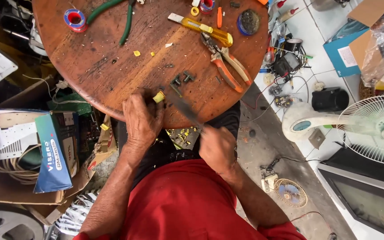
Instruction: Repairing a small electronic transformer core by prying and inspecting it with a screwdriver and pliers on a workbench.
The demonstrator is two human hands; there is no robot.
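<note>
My left hand (142,121) grips a small yellow plastic piece (158,96) at the near edge of the round wooden table (103,66). My right hand (218,149) holds a dark, blurred tool (185,110) whose tip points toward the yellow piece. Small dark metal parts (182,79) lie just beyond the piece on the table. Yellow chips (137,53) are scattered farther up.
Orange-handled pliers (227,66), a yellow utility knife (201,27), green-handled pliers (125,18) and a red-blue tape roll (75,19) lie on the table. An open cardboard box with a blue carton (54,151) stands left. A white fan (370,126) and floor clutter are right.
</note>
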